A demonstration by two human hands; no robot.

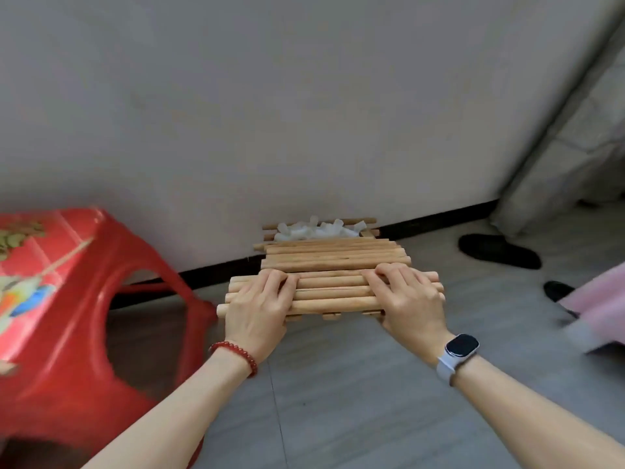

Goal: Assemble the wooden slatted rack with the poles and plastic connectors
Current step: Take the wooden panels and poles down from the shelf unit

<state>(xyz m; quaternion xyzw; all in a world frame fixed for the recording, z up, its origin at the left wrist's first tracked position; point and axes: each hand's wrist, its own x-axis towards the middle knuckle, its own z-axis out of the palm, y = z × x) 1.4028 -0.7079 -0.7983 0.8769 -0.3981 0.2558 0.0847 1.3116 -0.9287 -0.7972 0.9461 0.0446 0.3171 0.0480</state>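
A bundle of round wooden poles (333, 292) lies across a stack of wooden slatted panels (334, 257) in the middle of the view, held above the grey floor. My left hand (258, 308) grips the bundle's left part, fingers curled over the top. My right hand (411, 299) grips its right part the same way. At the far end of the stack sits a heap of white plastic connectors (319, 229), close to the wall. Slat ends (331, 315) stick out under the near edge of the poles.
A red plastic stool (67, 299) stands close on the left. A grey wall with a black skirting (439, 220) runs behind the stack. Dark slippers (499, 252) lie at the right, beside a grey curtain (568, 137) and pink fabric (598, 306).
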